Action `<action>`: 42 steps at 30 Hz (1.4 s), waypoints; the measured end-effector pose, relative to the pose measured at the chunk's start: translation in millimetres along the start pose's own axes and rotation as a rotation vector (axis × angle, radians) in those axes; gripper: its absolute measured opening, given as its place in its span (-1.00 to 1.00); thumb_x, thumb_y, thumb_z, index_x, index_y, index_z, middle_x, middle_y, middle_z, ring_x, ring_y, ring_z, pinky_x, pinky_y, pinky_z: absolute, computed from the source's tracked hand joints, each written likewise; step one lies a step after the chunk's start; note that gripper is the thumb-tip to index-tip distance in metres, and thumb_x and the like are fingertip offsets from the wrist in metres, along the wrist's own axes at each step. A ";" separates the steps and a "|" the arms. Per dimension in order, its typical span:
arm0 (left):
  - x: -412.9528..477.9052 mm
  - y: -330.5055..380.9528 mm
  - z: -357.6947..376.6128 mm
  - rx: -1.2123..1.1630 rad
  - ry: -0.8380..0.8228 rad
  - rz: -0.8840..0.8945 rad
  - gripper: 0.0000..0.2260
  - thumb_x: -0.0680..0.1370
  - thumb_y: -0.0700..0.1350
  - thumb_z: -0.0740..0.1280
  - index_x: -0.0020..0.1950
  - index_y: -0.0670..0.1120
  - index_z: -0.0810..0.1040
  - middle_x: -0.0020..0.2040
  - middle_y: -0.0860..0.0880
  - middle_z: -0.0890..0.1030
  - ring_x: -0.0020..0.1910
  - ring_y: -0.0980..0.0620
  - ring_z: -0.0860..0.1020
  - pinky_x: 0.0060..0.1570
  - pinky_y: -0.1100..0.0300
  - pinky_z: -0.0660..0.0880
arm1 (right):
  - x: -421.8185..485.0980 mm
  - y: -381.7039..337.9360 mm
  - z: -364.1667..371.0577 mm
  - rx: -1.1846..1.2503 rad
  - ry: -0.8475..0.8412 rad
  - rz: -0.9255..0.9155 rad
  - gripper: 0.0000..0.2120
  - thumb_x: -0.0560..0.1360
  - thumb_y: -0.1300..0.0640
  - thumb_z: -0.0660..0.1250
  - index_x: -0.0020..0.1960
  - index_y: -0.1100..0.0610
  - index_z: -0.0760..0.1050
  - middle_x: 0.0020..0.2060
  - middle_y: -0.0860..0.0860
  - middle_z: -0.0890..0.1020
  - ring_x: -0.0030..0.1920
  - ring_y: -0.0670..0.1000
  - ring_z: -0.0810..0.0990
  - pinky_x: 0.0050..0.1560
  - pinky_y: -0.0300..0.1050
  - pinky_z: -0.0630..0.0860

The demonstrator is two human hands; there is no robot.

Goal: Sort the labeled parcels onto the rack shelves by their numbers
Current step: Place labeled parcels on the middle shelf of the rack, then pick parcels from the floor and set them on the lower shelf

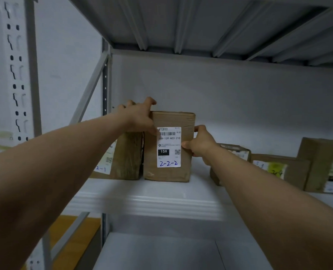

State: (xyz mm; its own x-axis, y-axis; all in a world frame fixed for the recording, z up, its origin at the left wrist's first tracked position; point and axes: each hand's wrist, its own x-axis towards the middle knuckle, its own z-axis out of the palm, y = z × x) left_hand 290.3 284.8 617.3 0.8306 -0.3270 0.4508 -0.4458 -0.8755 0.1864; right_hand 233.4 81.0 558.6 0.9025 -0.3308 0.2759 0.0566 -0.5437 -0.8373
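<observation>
I'm steadying the 2-2-2 box (168, 147) upright on the shelf (152, 201) just beside the 2-1 box (126, 156), left hand (140, 117) curling over its top corner, right hand (200, 143) pinching its right edge, so I'm judging it nearly placed, only letting go remaining.

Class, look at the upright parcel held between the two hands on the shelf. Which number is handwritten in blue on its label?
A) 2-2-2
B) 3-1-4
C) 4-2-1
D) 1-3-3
A: the blue writing at the bottom of the white label on the parcel, which the left hand and right hand grip, reads 2-2-2.
</observation>
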 end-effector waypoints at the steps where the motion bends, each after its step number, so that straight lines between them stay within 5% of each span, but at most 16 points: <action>1: -2.6 5.1 0.4 0.004 0.050 0.026 -0.10 0.29 0.24 0.51 0.49 0.18 0.07 0.42 -0.15 0.40 0.45 -0.28 0.20 0.37 -0.23 0.16 | -2.4 0.1 -2.8 -0.024 0.001 0.011 -0.36 0.49 0.27 0.44 0.46 0.11 0.21 0.14 0.08 0.51 0.13 0.10 0.55 0.19 0.12 0.58; 5: -17.6 32.6 -1.0 -0.023 0.210 0.130 -0.27 0.40 0.14 0.44 0.49 0.10 0.18 0.43 -0.15 0.37 0.46 -0.24 0.21 0.36 -0.16 0.17 | -15.2 -0.8 -20.9 -0.094 0.019 0.032 -0.35 0.52 0.23 0.43 0.51 0.12 0.19 0.23 0.15 0.51 0.14 0.14 0.58 0.18 0.09 0.59; 8: -31.0 59.5 1.4 -0.050 0.249 0.214 -0.45 0.46 0.10 0.39 0.41 0.08 0.31 0.29 -0.02 0.53 0.40 -0.14 0.27 0.29 -0.08 0.20 | -33.3 0.1 -43.3 -0.096 0.059 0.022 -0.52 0.57 0.17 0.36 0.44 0.14 0.30 0.19 0.16 0.57 0.02 0.13 0.67 0.08 0.04 0.63; 12: -56.9 105.6 12.1 -0.131 0.219 0.294 -0.69 0.52 0.04 0.31 0.25 0.06 0.46 -0.07 0.11 0.64 0.23 -0.04 0.43 0.24 -0.01 0.24 | -60.8 9.9 -79.6 0.024 0.123 0.054 -0.89 0.59 0.27 0.27 0.08 0.21 0.54 -0.04 0.21 0.68 -0.27 0.08 0.67 -0.07 -0.01 0.69; 15: -82.6 142.4 27.8 -0.204 0.192 0.345 -0.85 0.52 -0.02 0.31 0.06 0.03 0.58 -0.24 0.12 0.60 -0.02 0.00 0.59 0.15 0.06 0.46 | -78.6 29.3 -103.8 0.019 0.158 0.070 -0.86 0.57 0.29 0.25 0.00 0.22 0.59 -0.23 0.15 0.71 -0.41 0.00 0.58 -0.36 -0.18 0.61; 19: -121.1 188.2 63.3 -0.247 0.118 0.409 -0.86 0.54 -0.04 0.29 -0.07 -0.04 0.62 -0.37 0.16 0.49 -0.22 0.01 0.57 -0.16 0.14 0.51 | -105.2 69.0 -119.7 0.053 0.154 0.081 -0.89 0.53 0.19 0.33 -0.15 0.18 0.58 -0.40 0.07 0.62 -0.45 -0.01 0.49 -0.42 -0.18 0.42; 25: -173.8 231.0 137.7 -0.288 -0.160 0.406 -0.81 0.49 -0.03 0.34 -0.29 -0.08 0.57 -0.34 -0.02 0.59 -0.30 -0.04 0.53 -0.29 0.10 0.49 | -150.2 140.0 -119.3 0.045 0.065 0.247 -0.66 0.54 0.09 0.35 -0.38 0.14 0.42 -0.49 0.06 0.50 -0.47 0.03 0.41 -0.44 -0.18 0.36; 31: -216.6 255.5 225.6 -0.334 -0.553 0.402 -0.76 0.57 0.00 0.33 -0.16 -0.12 0.67 -0.19 -0.04 0.65 -0.20 -0.01 0.58 -0.21 0.16 0.46 | -190.3 238.6 -131.4 -0.144 -0.144 0.479 -0.71 0.55 0.12 0.36 -0.30 0.20 0.46 -0.47 0.08 0.45 -0.49 0.02 0.33 -0.44 -0.17 0.35; 35: -249.3 250.8 307.1 -0.234 -0.806 0.402 -0.70 0.57 0.06 0.30 -0.18 -0.13 0.64 -0.19 -0.04 0.60 -0.22 0.00 0.55 -0.19 0.13 0.49 | -219.1 311.8 -126.9 -0.225 -0.214 0.721 -0.75 0.54 0.10 0.38 -0.25 0.20 0.50 -0.42 0.09 0.48 -0.47 0.01 0.40 -0.40 -0.20 0.40; 42: -327.7 207.2 438.5 -0.171 -1.189 0.396 -0.80 0.59 -0.06 0.31 0.10 -0.13 0.62 0.06 -0.05 0.64 -0.07 0.05 0.56 -0.08 0.20 0.47 | -287.8 458.8 -68.2 -0.188 -0.361 0.984 -0.84 0.58 0.22 0.30 -0.17 0.23 0.50 -0.35 0.14 0.57 -0.39 0.06 0.53 -0.29 -0.12 0.53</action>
State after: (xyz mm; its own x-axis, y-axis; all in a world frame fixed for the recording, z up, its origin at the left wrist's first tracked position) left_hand 72.1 54.5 125.5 0.3775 -0.7499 -0.5432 -0.6953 -0.6170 0.3687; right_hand -29.5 -125.8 127.2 0.5898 -0.4585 -0.6648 -0.8059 -0.2820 -0.5205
